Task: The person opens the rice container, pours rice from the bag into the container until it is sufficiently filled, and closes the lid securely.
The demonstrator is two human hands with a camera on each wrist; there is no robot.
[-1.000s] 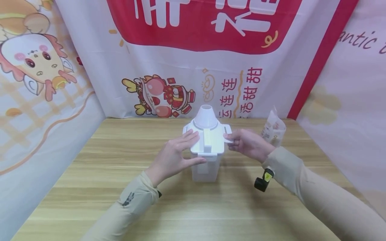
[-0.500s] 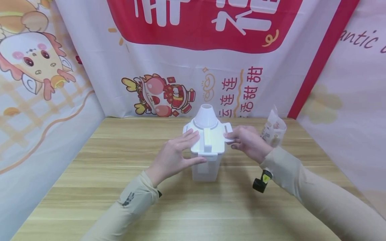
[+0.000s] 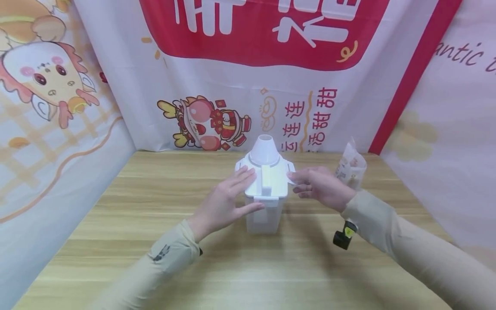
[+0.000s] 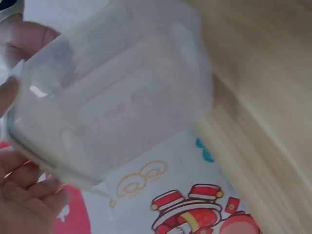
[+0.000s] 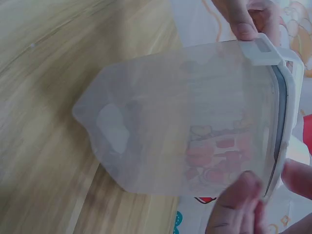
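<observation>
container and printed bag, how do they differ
The container has the left hand and right hand on it; neither hand holds the bag, farther right. The container is boxy, topped by a cone; the bag has a pointed top. In the head view, the container looks plain; the bag carries print. Both look whitish.

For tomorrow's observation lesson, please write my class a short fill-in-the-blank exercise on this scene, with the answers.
1. The lid is ____ in colour.
2. The hand nearer the bag is the person's ____ one.
3. The cone on the lid has its narrow end pointing ____.
4. The big white characters stand on a ____ patch.

Missing words: white; right; up; red.
</observation>
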